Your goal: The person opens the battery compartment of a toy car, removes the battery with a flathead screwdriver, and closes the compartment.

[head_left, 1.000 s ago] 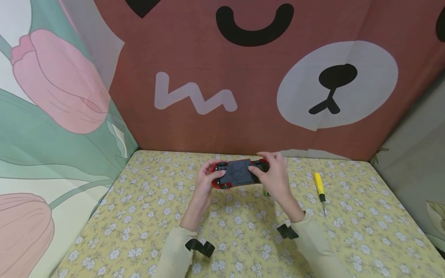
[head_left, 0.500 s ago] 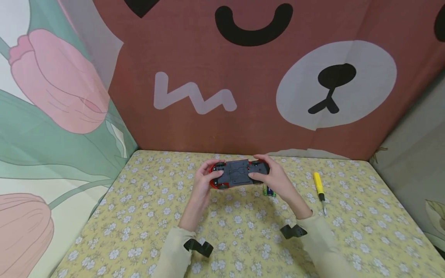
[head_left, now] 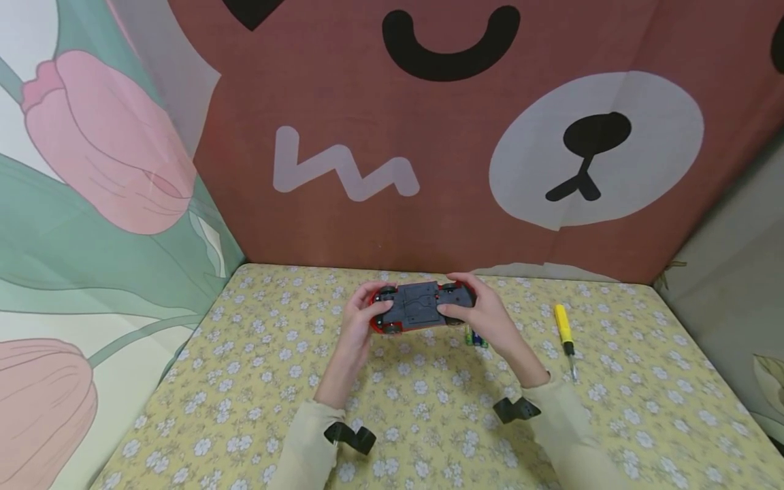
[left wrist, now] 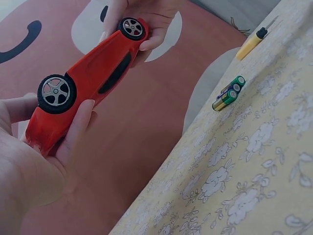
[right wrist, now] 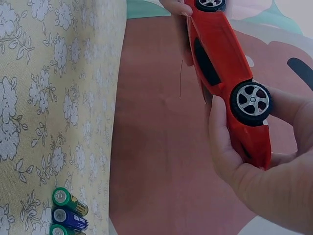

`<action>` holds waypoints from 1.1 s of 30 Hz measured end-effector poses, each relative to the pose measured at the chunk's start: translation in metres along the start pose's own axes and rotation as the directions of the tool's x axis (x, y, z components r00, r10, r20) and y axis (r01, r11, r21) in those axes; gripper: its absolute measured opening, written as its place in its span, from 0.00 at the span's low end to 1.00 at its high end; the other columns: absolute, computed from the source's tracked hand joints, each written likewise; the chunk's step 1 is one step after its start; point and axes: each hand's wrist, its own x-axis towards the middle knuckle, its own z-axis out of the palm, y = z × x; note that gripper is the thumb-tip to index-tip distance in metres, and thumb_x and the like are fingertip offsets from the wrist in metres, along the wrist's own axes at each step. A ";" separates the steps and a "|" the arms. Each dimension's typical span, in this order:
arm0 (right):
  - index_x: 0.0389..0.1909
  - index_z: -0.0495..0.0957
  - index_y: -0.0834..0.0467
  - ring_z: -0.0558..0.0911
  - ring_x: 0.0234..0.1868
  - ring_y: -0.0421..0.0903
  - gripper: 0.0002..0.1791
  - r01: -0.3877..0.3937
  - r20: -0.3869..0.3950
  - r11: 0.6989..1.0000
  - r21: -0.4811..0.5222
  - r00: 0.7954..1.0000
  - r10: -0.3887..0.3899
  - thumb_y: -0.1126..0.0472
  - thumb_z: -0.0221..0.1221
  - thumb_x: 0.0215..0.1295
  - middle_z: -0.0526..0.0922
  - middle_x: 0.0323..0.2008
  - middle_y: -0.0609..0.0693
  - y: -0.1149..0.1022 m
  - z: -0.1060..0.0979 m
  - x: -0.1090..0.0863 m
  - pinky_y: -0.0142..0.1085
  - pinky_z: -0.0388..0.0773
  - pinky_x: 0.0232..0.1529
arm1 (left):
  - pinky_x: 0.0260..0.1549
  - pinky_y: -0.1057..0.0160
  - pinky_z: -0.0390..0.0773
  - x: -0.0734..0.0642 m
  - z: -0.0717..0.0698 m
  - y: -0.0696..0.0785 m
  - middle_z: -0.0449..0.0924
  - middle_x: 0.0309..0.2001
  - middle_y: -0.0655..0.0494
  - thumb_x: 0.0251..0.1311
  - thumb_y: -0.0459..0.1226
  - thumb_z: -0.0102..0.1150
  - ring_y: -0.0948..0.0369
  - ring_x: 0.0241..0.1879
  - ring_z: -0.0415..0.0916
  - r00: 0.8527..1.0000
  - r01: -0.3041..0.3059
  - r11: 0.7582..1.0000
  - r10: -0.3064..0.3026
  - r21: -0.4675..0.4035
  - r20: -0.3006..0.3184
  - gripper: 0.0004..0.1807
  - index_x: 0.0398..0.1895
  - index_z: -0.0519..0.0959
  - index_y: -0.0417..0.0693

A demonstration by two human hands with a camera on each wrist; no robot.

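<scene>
A red toy car (head_left: 421,303) is held up above the table with its dark grey underside towards the head camera. My left hand (head_left: 359,313) grips one end, its thumb on the underside near a wheel. At the other end my right hand (head_left: 486,313) holds on, thumb laid across the chassis and fingers behind the body. Both wrist views show the car's side, with black tyres and silver spoked wheels (left wrist: 57,94). Below the right hand lie three batteries, two green and one blue (right wrist: 68,218), side by side on the cloth.
A screwdriver (head_left: 564,333) with a yellow handle lies to the right on the tabletop, its metal tip towards me. Yellow floral cloth (head_left: 257,395) covers the table. A printed curtain (head_left: 343,231) rises right behind the far edge, with others at both sides.
My right hand has shifted its grip on the car, its thumb now lying flatter and its wrist farther right. More of the batteries shows. Over the last half second the hands barely move.
</scene>
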 end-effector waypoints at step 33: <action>0.74 0.66 0.61 0.75 0.63 0.65 0.39 0.106 0.022 0.976 -0.189 0.994 -0.104 0.60 0.72 0.64 0.71 0.69 0.66 0.008 0.001 0.004 0.59 0.77 0.57 | 0.26 0.66 0.83 -0.007 0.001 -0.001 0.76 0.59 0.51 0.60 0.26 0.67 0.60 0.37 0.85 0.991 -0.079 0.997 0.080 0.011 -0.110 0.22 0.57 0.78 0.43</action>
